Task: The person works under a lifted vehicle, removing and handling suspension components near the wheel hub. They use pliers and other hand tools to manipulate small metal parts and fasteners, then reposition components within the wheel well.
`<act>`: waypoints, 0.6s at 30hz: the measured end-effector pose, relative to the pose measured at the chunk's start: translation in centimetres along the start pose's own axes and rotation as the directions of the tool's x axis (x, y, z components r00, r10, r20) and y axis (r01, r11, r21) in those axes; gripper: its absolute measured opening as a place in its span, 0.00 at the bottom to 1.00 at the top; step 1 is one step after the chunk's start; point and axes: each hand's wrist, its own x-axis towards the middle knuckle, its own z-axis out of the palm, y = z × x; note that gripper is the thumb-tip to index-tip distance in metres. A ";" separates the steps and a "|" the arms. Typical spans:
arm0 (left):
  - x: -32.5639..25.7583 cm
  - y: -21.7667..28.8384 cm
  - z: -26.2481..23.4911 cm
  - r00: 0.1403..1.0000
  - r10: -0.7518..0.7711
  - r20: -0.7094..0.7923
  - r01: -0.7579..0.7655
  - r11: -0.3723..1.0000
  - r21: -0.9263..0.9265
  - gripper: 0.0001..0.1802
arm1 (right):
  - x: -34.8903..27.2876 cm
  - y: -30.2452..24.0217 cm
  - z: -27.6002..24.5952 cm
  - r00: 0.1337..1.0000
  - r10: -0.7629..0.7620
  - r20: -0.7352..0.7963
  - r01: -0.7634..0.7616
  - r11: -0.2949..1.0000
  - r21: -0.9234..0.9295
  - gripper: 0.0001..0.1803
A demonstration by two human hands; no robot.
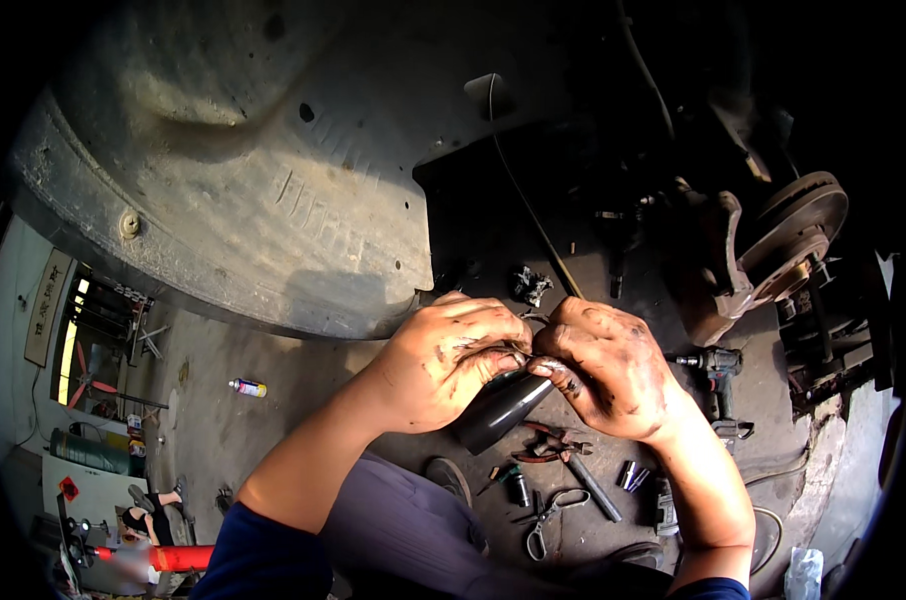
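Observation:
My left hand and my right hand, both smudged with black grease, meet in front of me with fingers pinched together. A thin cable hangs from the wheel well and runs down into my right hand. Between the fingertips a small dark curved piece shows; the rest of what my left fingers pinch is hidden. Just below the hands slants a glossy black tube, its upper end by my right thumb. Whether it is held or resting there I cannot tell.
A dirty wheel-arch liner spans the upper left, a brake disc the right. On the floor are red-handled pliers, a hammer, scissors, sockets, a power driver and a spray can.

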 end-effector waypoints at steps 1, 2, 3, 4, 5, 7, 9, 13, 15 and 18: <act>0.0 0.4 0.0 0.999 -0.012 -0.034 0.011 0.999 -0.030 0.10 | 0.3 -0.2 -0.3 1.000 -0.003 -0.003 0.003 1.000 -0.031 0.09; -0.3 0.1 0.2 0.999 -0.029 -0.044 0.024 0.993 -0.116 0.15 | 0.5 -0.4 -0.6 1.000 -0.006 -0.007 0.006 0.998 -0.062 0.09; -0.3 0.2 0.3 0.997 -0.015 -0.075 0.007 0.994 -0.110 0.16 | 0.7 -0.5 -0.9 1.000 -0.009 -0.010 0.008 0.996 -0.092 0.09; -0.3 0.4 0.6 0.995 0.000 -0.103 -0.011 0.995 -0.104 0.17 | 0.8 -0.5 -1.2 1.000 0.002 0.006 -0.001 0.994 -0.108 0.09; -0.3 0.5 0.8 0.991 0.014 -0.132 -0.027 0.995 -0.097 0.18 | 0.9 -0.6 -1.3 1.000 0.000 0.001 0.000 0.995 -0.096 0.09; -0.4 0.7 1.2 0.980 0.050 -0.194 -0.065 0.995 -0.074 0.19 | 0.9 -0.6 -1.4 1.000 0.003 -0.007 -0.004 0.997 -0.072 0.10; -0.5 0.7 1.6 0.970 0.061 -0.237 -0.078 0.995 -0.060 0.20 | 1.0 -0.6 -1.4 0.999 -0.025 -0.042 0.023 0.998 -0.057 0.11; -0.3 0.3 1.3 0.939 0.244 -0.243 -0.219 0.968 0.124 0.20 | 1.3 -0.5 -1.7 0.996 -0.052 -0.075 0.054 0.998 0.030 0.10; 0.3 0.0 1.2 0.866 0.424 -0.266 -0.351 0.894 0.280 0.19 | 1.2 -0.5 -1.9 0.998 -0.044 -0.044 0.045 0.999 0.019 0.11; -0.2 -0.2 1.4 0.928 0.127 -0.350 -0.151 0.988 -0.040 0.17 | 0.6 -0.2 -1.8 0.993 -0.070 -0.091 0.064 0.995 -0.071 0.12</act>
